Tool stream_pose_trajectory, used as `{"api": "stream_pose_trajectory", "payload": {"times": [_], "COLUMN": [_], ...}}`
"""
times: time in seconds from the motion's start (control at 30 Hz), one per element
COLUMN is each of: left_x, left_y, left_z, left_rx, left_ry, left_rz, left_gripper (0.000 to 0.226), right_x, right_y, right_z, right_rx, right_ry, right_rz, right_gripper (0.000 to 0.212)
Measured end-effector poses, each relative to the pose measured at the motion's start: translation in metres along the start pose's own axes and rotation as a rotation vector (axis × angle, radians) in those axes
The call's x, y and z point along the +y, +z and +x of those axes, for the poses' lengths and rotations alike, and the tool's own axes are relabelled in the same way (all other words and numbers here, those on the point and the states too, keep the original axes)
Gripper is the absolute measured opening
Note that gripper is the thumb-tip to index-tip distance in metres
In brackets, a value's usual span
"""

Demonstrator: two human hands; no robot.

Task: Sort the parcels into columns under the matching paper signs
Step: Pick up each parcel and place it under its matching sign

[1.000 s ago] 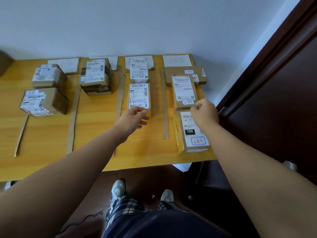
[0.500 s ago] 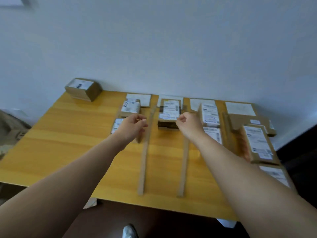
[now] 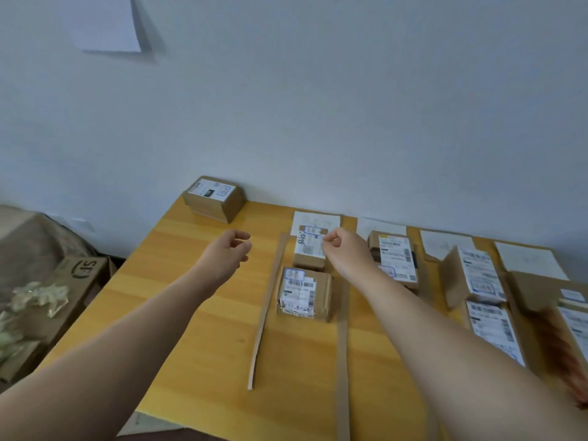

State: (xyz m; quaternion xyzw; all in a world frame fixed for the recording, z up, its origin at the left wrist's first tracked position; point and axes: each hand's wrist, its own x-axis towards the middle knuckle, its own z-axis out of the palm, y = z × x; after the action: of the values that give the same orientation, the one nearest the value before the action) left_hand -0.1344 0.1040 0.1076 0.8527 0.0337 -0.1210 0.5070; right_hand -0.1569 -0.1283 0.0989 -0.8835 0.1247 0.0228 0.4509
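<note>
**Both hands empty over sorting table**

From my remote seat: table split by cardboard strips. Leftmost column holds the near parcel, with the second parcel behind it, under a paper sign. Left hand hovers left of that column, fingers loosely curled, empty. Right hand sits over the second parcel, fingers curled in, holding nothing; I can't tell if it touches. Lone parcel at the far left corner, by the wall.

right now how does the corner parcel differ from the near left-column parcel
The corner parcel sits alone by the wall; the column parcel lies between two cardboard strips. The corner parcel has no sign; the column parcel lines up under a paper sign. Both are brown, white-labelled boxes.
</note>
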Motion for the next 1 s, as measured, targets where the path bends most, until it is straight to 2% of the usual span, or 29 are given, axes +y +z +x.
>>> {"api": "stream_pose_trajectory", "payload": {"times": [0.23, 0.77, 1.0], "left_x": [-0.025, -0.082, -0.093], "left_y": [-0.037, -0.125, -0.128], "left_z": [0.049, 0.233, 0.311], "left_rx": [0.101, 0.009, -0.006], "left_ry": [-0.083, -0.213, -0.287], "left_rz": [0.051, 0.206, 0.151], "left_gripper": [0.034, 0.071, 0.096], "right_x": [-0.025, -0.078, -0.076], "right_y": [0.04, 0.17, 0.207], "right_z": [0.046, 0.173, 0.217], "right_rx": [-0.086, -0.034, -0.036], "right_ry": [0.015, 0.193, 0.298], "right_rz": [0.011, 0.043, 0.06], "right_gripper": [0.014, 0.018, 0.015]}}
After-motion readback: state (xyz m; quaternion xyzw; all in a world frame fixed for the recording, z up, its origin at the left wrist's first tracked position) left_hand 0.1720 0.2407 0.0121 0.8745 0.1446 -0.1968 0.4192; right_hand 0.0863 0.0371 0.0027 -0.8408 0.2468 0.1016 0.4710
